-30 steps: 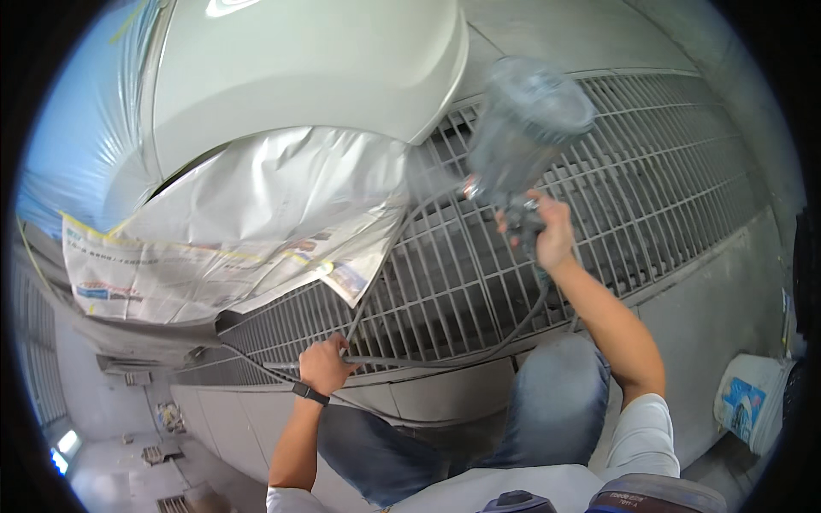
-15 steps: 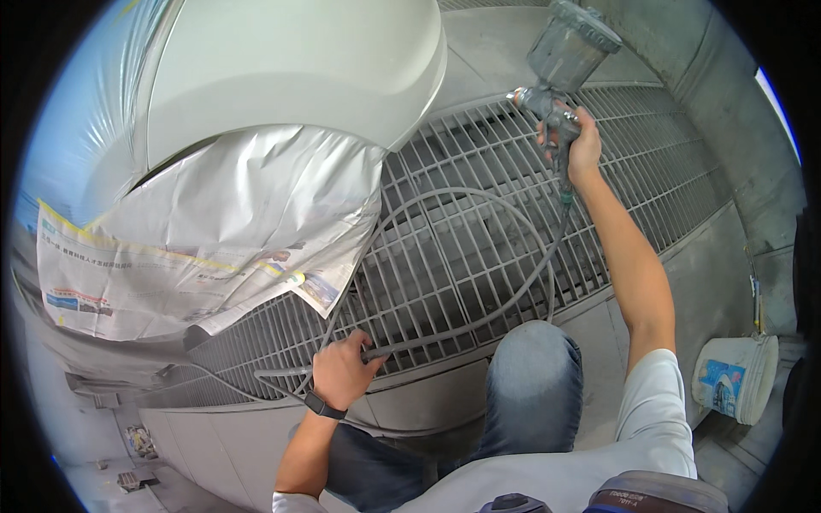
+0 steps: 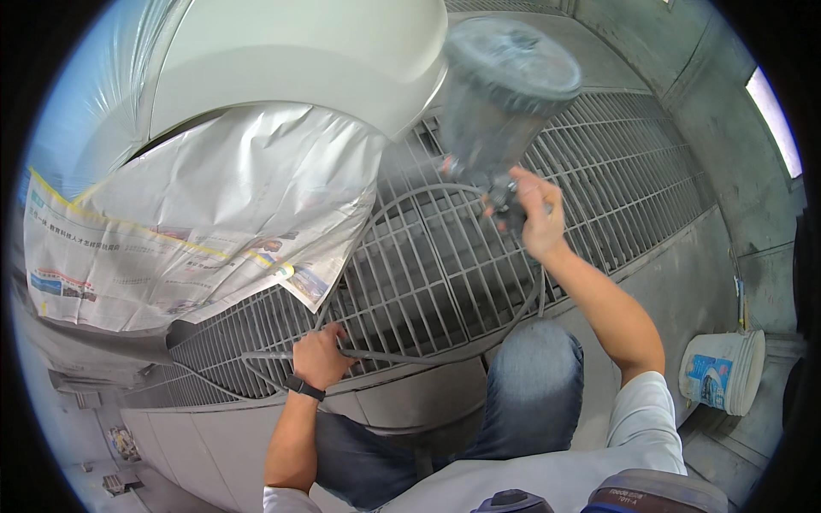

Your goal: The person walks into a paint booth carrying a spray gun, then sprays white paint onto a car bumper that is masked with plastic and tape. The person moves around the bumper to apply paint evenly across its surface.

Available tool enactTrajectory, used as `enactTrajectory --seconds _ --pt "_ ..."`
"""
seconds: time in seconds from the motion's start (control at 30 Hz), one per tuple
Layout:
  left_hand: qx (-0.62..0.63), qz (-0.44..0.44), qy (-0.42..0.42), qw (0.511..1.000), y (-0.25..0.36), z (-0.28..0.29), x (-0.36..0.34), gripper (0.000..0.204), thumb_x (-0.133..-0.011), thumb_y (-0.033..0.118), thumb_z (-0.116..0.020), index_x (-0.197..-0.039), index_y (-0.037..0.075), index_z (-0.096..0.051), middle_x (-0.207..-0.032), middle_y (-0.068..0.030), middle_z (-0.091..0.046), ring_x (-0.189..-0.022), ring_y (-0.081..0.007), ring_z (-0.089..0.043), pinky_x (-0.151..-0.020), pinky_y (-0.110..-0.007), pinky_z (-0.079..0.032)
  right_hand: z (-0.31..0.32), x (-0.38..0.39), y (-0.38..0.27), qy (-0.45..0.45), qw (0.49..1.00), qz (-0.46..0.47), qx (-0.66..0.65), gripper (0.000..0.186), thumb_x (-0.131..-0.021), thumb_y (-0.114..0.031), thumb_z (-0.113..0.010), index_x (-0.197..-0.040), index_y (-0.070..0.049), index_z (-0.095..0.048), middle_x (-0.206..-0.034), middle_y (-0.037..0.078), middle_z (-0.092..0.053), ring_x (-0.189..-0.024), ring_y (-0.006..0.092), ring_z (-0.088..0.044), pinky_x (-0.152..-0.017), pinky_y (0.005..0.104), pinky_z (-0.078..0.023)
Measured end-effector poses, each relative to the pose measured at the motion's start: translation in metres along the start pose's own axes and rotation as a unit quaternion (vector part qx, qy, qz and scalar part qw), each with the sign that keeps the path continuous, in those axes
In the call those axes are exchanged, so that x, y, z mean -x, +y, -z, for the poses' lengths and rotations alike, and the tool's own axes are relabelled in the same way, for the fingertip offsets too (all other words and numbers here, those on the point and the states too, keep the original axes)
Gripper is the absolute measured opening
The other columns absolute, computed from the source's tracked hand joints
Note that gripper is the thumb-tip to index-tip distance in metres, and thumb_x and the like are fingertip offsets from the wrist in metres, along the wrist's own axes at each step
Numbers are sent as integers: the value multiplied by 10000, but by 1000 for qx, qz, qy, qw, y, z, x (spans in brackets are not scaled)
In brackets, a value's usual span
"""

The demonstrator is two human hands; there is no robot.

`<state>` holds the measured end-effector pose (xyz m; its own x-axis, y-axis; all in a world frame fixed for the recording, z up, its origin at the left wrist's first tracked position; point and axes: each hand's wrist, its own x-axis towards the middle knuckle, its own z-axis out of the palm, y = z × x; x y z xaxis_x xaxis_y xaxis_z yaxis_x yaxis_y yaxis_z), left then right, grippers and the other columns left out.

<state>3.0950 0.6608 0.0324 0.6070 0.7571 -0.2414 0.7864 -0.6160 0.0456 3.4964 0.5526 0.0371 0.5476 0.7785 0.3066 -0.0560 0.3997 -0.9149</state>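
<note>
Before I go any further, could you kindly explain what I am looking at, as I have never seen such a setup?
There is no machine: these are a person's bare hands, seen from a head-worn fisheye camera looking down, so straight edges bend. The right hand grips a grey spray gun with a large round cup, blurred here; the left hand holds a grey flexible hose. Beyond are a grey metal floor grating, a pale glossy curved panel and crumpled newspaper sheeting.

Auto paint wkshop: spray gun [image 3: 503,107], car panel [image 3: 299,56] w/ newspaper [image 3: 171,252], flr grating [image 3: 620,167].
</note>
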Motion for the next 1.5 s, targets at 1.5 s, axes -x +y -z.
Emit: enactTrajectory --seconds 1.5 --pt "48 -82 -14 995 19 -5 -14 459 -701 403 -893 -1049 161 -717 -846 -137 -738 -858 -362 -722 -752 -484 -567 3 -79 -74 -29 999 -24 -5 537 -1044 -401 -490 -1296 64 -581 -874 181 -719 -701 209 -707 -486 291 -530"
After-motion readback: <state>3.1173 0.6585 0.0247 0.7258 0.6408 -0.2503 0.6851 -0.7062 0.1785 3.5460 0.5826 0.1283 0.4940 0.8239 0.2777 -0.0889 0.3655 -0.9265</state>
